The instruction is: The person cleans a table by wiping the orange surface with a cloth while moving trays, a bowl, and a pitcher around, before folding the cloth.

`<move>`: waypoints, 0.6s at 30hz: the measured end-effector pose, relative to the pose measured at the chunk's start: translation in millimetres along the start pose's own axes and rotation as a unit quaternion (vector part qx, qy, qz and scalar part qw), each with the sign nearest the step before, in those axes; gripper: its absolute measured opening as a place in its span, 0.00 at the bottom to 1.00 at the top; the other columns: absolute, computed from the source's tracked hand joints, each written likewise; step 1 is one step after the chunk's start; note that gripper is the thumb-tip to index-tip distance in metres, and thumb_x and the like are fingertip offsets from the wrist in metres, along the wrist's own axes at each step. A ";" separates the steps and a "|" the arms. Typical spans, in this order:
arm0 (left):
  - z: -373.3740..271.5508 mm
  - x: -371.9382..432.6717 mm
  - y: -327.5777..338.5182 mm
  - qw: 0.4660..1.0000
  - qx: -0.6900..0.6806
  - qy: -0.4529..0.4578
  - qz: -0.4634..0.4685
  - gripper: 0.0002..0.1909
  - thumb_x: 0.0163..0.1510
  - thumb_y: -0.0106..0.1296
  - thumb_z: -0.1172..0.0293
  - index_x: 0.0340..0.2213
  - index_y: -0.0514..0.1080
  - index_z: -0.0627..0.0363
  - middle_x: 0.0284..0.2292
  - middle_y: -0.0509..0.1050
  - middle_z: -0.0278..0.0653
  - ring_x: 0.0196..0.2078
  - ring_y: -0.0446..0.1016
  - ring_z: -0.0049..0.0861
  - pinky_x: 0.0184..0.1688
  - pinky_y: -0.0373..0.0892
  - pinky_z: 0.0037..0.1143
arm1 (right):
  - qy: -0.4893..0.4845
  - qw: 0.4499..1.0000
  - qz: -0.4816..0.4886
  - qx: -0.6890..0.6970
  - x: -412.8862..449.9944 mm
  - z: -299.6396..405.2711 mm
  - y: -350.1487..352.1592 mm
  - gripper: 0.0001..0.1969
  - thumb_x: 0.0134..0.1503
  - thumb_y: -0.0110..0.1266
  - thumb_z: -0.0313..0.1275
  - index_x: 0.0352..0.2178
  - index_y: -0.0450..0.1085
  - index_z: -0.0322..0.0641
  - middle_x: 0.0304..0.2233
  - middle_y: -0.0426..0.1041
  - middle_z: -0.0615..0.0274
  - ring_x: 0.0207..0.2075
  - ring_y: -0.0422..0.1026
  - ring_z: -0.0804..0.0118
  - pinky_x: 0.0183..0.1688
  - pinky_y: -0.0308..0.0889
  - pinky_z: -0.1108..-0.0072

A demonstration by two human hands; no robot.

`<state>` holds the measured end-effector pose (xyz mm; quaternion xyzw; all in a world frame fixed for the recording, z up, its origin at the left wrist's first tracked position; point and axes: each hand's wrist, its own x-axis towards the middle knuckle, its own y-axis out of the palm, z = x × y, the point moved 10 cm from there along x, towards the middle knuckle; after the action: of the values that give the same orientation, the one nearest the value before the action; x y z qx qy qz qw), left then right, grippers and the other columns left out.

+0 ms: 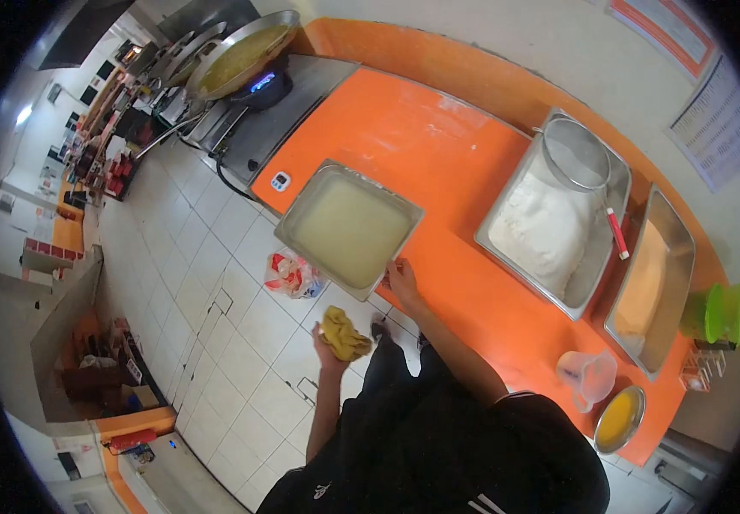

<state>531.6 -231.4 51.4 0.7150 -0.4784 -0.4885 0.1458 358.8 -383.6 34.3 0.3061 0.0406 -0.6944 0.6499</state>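
Note:
My left hand [327, 350] is closed around a crumpled yellow cloth [344, 335], held over the tiled floor beside the counter. My right hand [402, 281] grips the near right side of a rectangular metal pan [397, 252]. Cloudy, pale yellowish liquid [350, 228] fills much of that pan. Part of the pan juts past the edge of the orange counter [434, 186]; whether its base rests on the counter cannot be seen. Below it on the floor sits a plastic bag [292, 275] with red and white in it.
A small timer [281, 181] lies near the counter's left edge, by a burner with an oil-filled wok [241, 61]. To the right are a pan of white flour [537, 225] with a sieve [577, 154], a pan of orange powder [643, 283], a plastic jug [591, 376] and a yellow-filled bowl [619, 421].

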 end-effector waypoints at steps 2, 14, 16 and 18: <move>-42.0 3.8 -9.9 0.999 -0.013 0.032 0.014 0.32 0.52 0.34 0.40 0.43 0.67 0.54 0.36 0.72 0.39 0.38 0.71 0.35 0.43 0.67 0.37 | -0.022 0.999 -0.040 -0.028 9.4 -9.3 5.6 0.12 0.59 0.44 0.36 0.35 0.57 0.38 0.25 0.65 0.63 0.23 0.66 0.73 0.24 0.65 0.80; -199.7 116.5 16.7 0.983 -0.053 0.109 0.135 0.34 0.51 0.36 0.40 0.53 0.58 0.47 0.48 0.65 0.40 0.50 0.64 0.39 0.51 0.61 0.42 | -0.143 0.963 -0.209 -0.093 -6.7 -1.6 -19.2 0.10 0.58 0.46 0.32 0.26 0.56 0.40 0.19 0.58 0.71 0.22 0.58 0.79 0.23 0.58 0.82; -207.2 146.4 -1.7 0.986 -0.043 0.072 0.140 0.31 0.51 0.39 0.41 0.50 0.61 0.47 0.47 0.66 0.39 0.50 0.65 0.37 0.51 0.62 0.41 | -0.181 0.951 -0.234 -0.093 -19.2 10.6 -23.8 0.11 0.58 0.46 0.32 0.24 0.56 0.40 0.19 0.57 0.72 0.22 0.57 0.80 0.23 0.56 0.83; -193.6 154.9 -6.2 0.996 -0.038 0.029 0.081 0.31 0.50 0.40 0.42 0.49 0.61 0.47 0.46 0.66 0.38 0.49 0.65 0.36 0.51 0.63 0.40 | -0.129 0.966 -0.209 -0.075 -32.8 24.4 -17.4 0.11 0.58 0.47 0.32 0.23 0.57 0.40 0.19 0.56 0.72 0.22 0.55 0.81 0.23 0.54 0.84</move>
<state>707.2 -406.4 53.6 0.6820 -0.5112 -0.4719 0.2256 332.5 -363.2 63.8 0.1493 0.0714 -0.8434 0.5111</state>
